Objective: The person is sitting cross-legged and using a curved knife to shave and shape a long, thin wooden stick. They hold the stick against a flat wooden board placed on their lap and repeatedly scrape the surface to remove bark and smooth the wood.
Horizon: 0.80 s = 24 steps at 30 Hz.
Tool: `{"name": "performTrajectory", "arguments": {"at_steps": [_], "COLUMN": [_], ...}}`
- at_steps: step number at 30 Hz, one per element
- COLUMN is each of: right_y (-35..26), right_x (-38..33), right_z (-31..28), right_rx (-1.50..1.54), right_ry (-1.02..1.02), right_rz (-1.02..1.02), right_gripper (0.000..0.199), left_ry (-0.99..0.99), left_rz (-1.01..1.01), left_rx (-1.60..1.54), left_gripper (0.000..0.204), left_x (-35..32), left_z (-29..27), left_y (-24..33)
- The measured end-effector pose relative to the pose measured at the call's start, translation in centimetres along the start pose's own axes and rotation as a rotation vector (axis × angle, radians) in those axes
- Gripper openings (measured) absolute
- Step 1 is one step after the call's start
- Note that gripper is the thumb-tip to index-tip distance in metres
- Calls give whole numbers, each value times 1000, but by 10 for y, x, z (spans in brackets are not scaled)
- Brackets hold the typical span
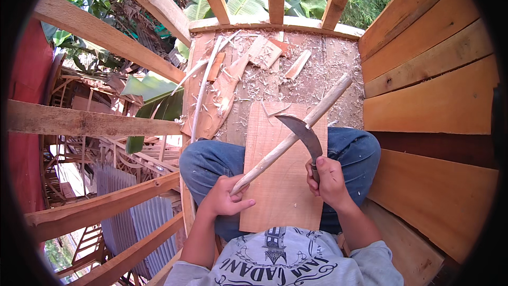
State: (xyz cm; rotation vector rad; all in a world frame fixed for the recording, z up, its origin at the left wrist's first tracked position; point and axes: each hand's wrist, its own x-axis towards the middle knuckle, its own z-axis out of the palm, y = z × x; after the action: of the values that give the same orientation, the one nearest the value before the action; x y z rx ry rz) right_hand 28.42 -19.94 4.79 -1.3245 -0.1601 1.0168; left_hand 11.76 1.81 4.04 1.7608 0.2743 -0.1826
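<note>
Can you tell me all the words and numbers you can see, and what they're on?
Grey shirt: big dark printed letters in a curve, by a drawing of a tower. They're words, but I won't copy them out.
Curved knife, wooden stick and flat board: no writing that I can make out.
I can't make out any numbers anywhere.

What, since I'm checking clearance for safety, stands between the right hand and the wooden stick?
Only the sickle gripped by the right hand: it crosses over the wooden stick ahead of the hand. Nothing else visible is in the way; the wooden board lies beneath.
</note>
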Motion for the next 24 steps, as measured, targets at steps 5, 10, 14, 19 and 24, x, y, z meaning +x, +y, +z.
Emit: {"name": "performTrajectory", "arguments": {"at_steps": [5, 10, 14, 19, 24], "right_y": [-11, -5, -2, -3, 11], "right_x": [7, 3, 5, 7, 2], "right_z": [-17, -5, -4, 0, 20], "right_rx": [-223, -142, -532, -499, -652], "right_ry": [22, 74, 225, 111, -268], "right_rz": [-172, -139, -365, -260, -242], "right_gripper": [48, 43, 39, 33, 35], "left_ry": [26, 10, 7, 16, 38], "left_rz": [-40, -35, -11, -9, -5], "left_rx": [-22, -21, -33, -41, -18], "left_gripper": [34, 32, 31, 31, 28], "left_x": [-3, 0, 0, -1, 3], "left_z": [0, 1, 0, -1, 5], "left_y": [0, -1, -3, -2, 0]}}
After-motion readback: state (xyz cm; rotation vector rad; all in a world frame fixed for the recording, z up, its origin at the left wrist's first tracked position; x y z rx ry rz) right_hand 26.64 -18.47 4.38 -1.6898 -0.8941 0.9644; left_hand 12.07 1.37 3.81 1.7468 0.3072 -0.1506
